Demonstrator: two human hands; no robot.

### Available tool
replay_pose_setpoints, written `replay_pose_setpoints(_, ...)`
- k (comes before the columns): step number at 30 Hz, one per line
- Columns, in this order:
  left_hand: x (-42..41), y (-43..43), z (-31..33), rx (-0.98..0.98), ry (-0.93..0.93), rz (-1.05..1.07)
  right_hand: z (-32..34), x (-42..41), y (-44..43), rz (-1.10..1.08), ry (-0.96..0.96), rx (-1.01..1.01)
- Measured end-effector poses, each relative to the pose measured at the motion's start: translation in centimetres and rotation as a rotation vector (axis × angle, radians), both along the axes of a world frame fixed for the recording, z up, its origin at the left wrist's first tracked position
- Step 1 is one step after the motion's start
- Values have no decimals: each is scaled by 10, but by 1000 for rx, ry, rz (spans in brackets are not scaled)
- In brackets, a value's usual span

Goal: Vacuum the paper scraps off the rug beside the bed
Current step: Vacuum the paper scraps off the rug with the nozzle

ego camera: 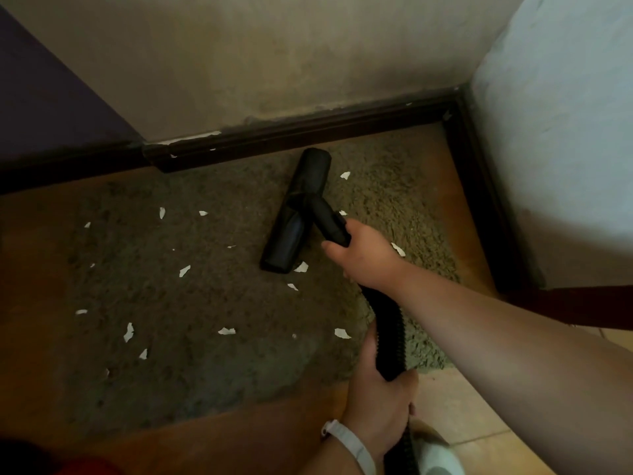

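A shaggy grey-green rug (191, 286) lies on the floor, strewn with several white paper scraps (128, 332). A black vacuum nozzle (298, 210) rests on the rug near the skirting board, with scraps close beside it. My right hand (363, 255) grips the black wand just behind the nozzle. My left hand (380, 402), with a white wristband, grips the ribbed black hose (390, 337) lower down. The hose runs down to a white vacuum body (435, 457) at the bottom edge.
A dark skirting board (308, 132) runs along the beige wall behind the rug and turns down the right side under a pale blue wall (561, 149). A dark purple surface (44, 108) fills the upper left. Tiles (479, 416) show at bottom right.
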State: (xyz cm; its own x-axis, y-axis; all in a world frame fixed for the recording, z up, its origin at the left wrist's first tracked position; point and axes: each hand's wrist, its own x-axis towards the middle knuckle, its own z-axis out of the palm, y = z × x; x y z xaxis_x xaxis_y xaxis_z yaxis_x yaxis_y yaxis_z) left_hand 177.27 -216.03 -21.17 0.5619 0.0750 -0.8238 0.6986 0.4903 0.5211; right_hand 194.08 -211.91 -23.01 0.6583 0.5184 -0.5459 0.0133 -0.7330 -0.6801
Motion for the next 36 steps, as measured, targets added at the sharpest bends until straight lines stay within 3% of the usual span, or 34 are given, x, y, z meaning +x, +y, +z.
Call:
replay_pose_setpoints(5, -5, 23, -10, 266, -94, -206, 1, 5, -8, -106, 74, -2)
replay_pose_setpoints(13, -1, 16, -1, 267, -140, -472, 9, 12, -55, -305, 131, -42)
replay_pose_setpoints(24, -2, 18, -12, 398, -64, -246, -1, 8, -2, -123, 58, -16)
replay_pose_setpoints(28, -5, 22, -9, 440, -77, -282, 2, 9, -8, -190, 101, -22)
replay_pose_setpoints(36, -10, 47, -9, 542, -207, -683, 20, 8, -45, -407, 228, -9)
